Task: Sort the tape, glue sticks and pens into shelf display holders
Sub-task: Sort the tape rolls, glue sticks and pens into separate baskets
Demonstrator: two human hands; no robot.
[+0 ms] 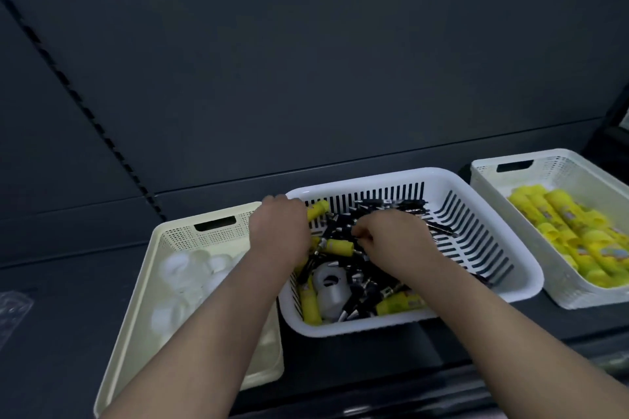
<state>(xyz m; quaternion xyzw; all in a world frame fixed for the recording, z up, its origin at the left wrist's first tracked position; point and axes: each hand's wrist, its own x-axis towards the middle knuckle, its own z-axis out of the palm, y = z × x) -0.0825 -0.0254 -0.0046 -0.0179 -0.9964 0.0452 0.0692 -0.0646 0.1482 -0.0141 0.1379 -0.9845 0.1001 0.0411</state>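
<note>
Both the left hand (279, 231) and right hand (391, 238) are burying their fingertips among the pens (391, 204), leaving any grip untellable. The right edge is cutting off the glue-stick basket (483, 170). The tape rolls (190, 269) are blurring into pale blobs.

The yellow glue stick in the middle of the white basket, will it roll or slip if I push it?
The glue stick looks like a stiff round tube, so it would probably roll if free. Here pens crowd around it and likely block that. Its smooth plastic may feel slightly slippery.
</note>
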